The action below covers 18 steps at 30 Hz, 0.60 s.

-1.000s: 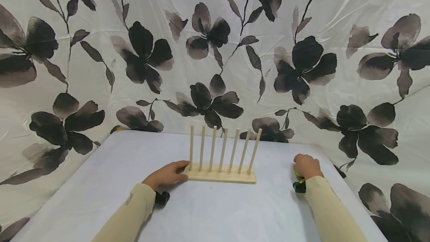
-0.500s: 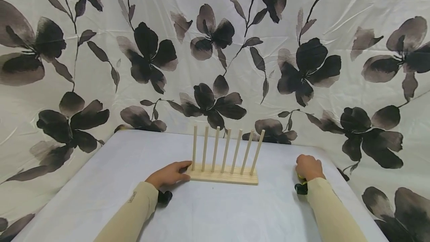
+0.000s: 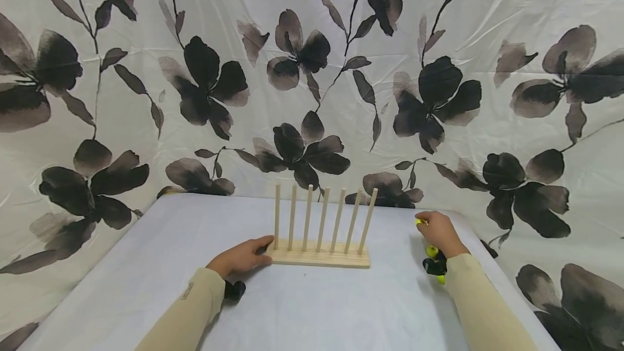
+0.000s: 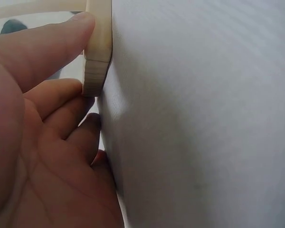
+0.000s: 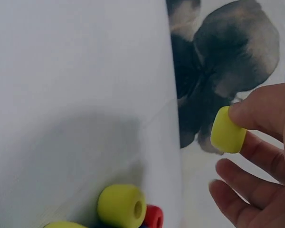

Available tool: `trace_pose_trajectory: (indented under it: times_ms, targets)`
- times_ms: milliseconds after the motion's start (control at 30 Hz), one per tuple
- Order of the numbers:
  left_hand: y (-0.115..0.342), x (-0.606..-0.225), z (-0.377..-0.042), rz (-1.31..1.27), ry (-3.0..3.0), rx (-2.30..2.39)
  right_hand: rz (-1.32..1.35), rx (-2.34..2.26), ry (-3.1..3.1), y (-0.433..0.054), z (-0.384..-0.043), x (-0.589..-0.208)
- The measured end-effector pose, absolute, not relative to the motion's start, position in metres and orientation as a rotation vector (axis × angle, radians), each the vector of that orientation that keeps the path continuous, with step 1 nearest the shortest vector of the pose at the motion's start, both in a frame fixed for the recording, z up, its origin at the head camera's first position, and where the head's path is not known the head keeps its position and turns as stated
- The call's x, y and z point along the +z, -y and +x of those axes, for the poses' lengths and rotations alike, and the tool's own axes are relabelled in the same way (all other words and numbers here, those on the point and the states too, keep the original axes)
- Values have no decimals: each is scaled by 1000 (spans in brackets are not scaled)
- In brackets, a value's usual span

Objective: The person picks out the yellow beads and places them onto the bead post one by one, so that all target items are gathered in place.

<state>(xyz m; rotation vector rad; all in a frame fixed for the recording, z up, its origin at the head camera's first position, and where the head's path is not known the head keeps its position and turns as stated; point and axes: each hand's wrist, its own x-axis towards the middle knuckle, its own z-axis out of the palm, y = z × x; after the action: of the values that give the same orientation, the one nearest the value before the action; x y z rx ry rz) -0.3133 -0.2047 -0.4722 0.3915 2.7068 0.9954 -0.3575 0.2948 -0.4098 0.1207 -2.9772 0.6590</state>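
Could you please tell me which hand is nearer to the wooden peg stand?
Left. The left hand touches the left end of the wooden peg stand; the right hand is apart from it, off to its right, holding a yellow bead.

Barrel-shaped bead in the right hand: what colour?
The bead is yellow, clearest in the right wrist view.

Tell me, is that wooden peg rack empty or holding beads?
Empty: the wooden peg rack shows seven bare pegs in the head view, while the right hand pinches a yellow bead away from it.
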Motion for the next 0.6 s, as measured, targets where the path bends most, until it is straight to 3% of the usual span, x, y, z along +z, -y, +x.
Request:
trace_pose_trajectory:
  times_ms: [600]
  targets:
    - [202,-471,-312,389,-2709,1000,156,936,2942,-271,-345,-370]
